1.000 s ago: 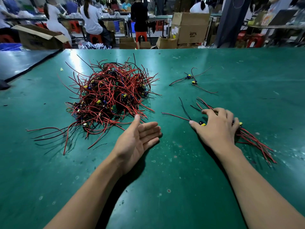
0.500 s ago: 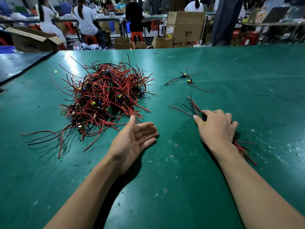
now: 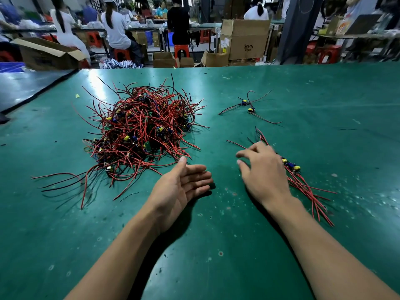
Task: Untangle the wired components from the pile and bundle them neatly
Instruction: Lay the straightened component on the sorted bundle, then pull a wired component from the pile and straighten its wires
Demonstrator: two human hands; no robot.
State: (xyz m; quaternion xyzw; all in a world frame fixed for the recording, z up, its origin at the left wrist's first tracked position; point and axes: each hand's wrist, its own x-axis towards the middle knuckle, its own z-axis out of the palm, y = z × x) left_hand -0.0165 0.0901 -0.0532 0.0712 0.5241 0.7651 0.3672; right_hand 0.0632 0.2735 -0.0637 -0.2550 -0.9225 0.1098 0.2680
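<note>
The green table [image 3: 337,98] fills the view from its near edge to the far one. The pile [image 3: 140,131] of wired components sits on the left half, about midway between the near and far edges. It is a dense heap of red and black leads with small yellow and blue parts buried in it, and stray wires trail toward the near-left.

On the right half, nearer the near edge, lies the sorted bundle [image 3: 307,189]. Its leads run roughly parallel on a diagonal, and its middle is hidden under the right hand [image 3: 262,169]. That hand is palm down, with spread, slightly bent fingers that grip nothing; whether it touches the wires cannot be told. The left hand [image 3: 179,187] rests on its edge just beside the near side of the pile. Its palm is turned inward and its fingers are straight and empty.

Toward the far edge, well apart from both heaps, lie two loose components [image 3: 249,106] with their leads crossed. The smallest things visible are the component bodies [image 3: 291,166] at the bundle's middle.

These pieces look very light, with thin, springy leads and smooth insulation that is likely to snag and drag neighbouring wires along. The joints where wire meets body are probably the weak point. Pinching a body and lifting it slowly, with the other hand steadying the pile, seems safer than tugging on a wire end.
</note>
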